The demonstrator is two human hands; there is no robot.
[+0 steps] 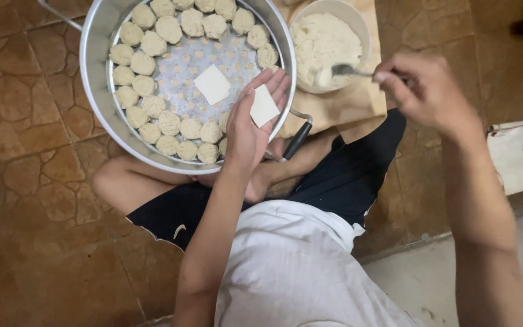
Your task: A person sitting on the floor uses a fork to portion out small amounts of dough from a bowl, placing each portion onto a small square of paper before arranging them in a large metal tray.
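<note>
- White shirt (pixel 298 266) fills the near view; the person sits cross-legged on the floor (pixel 37 181).
- Left hand (pixel 250 124) lies flat, palm up, cradling a square wrapper (pixel 264 106) ready for filling.
- Right hand (pixel 422 91) pinches a spoon (pixel 349 71) dipped in the bowl (pixel 358 27).
- Steamer (pixel 95 72) holds ringed dumplings (pixel 143 63), plus one spare wrapper.

The top edge cuts off the steamer pot (pixel 95 72) and bowl (pixel 358 24), while the right hand (pixel 422 91) is motion-blurred, hiding the spoon's (pixel 349 70) handle.
</note>
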